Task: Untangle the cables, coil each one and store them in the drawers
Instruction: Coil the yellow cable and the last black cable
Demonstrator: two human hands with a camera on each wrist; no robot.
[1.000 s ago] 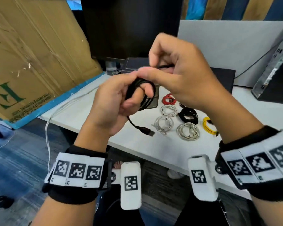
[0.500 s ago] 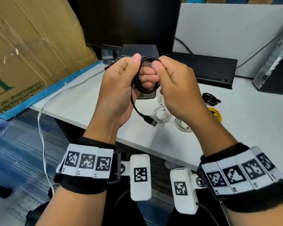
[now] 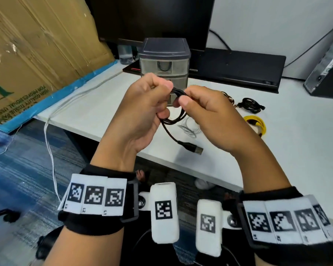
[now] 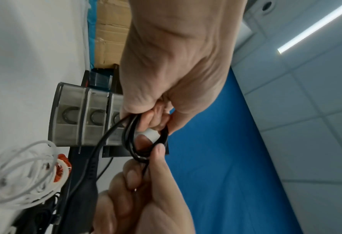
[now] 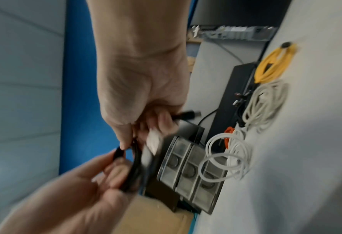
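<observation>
Over the white desk, in front of the small grey drawer unit, the left hand and right hand both pinch a coiled black cable tight between curled fingers, its USB plug dangling, with a yellow coil and white coils lying nearby.

Both hands pinch black cable coil.

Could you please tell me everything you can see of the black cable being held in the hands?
The black cable is thin, rubbery-looking and wound into a small coil of several loops. The left hand and right hand pinch it in the air before the drawer unit. One loose tail hangs down, ending in a metal USB plug.
</observation>
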